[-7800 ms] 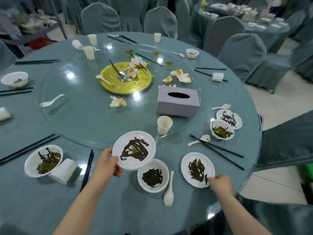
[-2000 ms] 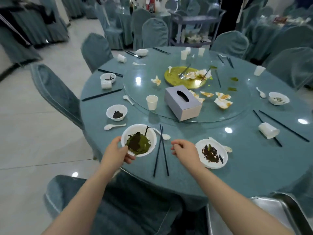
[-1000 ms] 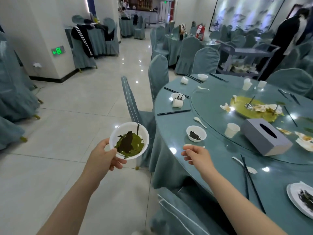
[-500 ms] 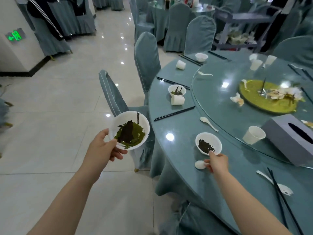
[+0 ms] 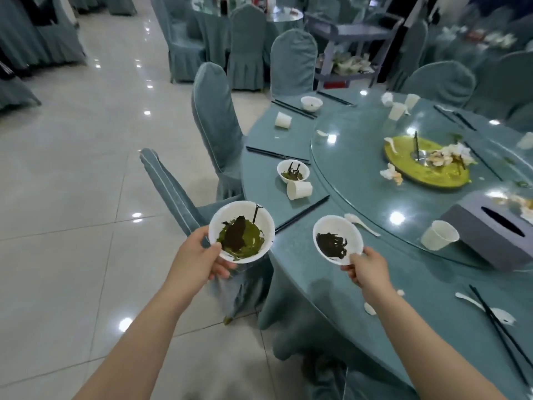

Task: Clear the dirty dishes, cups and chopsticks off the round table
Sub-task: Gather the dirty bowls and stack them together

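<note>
Bowls in both hands: the left hand (image 5: 199, 259) grips a green-smeared bowl (image 5: 241, 231) by its near rim, out over the floor (image 5: 72, 183); the right hand (image 5: 364, 268) pinches a smaller bowl (image 5: 337, 239), just right of it, above the table's (image 5: 302, 255) edge. Stacking looks likely. More bowls, cups and chopsticks (image 5: 301, 213) litter the teal cloth in a banquet hall.
</note>
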`<state>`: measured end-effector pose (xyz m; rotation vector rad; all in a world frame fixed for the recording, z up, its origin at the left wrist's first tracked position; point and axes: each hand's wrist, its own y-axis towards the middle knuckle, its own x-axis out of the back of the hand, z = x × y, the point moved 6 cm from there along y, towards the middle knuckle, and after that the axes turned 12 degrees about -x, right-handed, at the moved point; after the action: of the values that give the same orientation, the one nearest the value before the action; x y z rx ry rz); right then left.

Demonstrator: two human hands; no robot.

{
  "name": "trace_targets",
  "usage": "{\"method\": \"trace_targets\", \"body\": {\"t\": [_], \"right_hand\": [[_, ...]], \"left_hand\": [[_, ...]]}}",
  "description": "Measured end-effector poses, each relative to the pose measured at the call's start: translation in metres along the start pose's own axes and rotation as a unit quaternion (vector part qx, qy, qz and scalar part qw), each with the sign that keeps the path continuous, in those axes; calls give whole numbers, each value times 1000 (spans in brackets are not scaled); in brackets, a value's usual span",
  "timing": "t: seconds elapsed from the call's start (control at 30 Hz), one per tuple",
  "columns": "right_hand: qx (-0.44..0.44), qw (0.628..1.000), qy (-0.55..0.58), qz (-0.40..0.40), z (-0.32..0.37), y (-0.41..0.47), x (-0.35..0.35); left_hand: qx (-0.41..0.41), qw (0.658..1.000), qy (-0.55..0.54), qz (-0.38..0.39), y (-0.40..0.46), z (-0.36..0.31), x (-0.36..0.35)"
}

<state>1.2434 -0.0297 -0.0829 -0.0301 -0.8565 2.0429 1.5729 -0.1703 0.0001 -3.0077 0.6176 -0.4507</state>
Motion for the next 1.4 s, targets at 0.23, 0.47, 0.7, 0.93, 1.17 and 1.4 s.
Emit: {"method": "trace_targets", "body": {"t": [0.23,0.47,0.7,0.93,1.17,1.4], "right_hand": [[66,995,64,47,72,-88,-88],[119,984,60,118,110,-154,-169],[178,968,-52,170,134,-180,-257],[238,925,-236,181,162,-179,-368],[285,889,-303,191,204,-153,-481],[297,884,-259,252,267,-123,-583]], "left_hand": [[-34,996,0,78,49,-3,60],[-63,993,-6,101,70,-5,110],[-87,990,-41,102,92,-8,157],[-67,995,-43,54,130,16,233],[-45,998,-46,29,204,40,298],[-33,999,-3,12,304,40,364]]}}
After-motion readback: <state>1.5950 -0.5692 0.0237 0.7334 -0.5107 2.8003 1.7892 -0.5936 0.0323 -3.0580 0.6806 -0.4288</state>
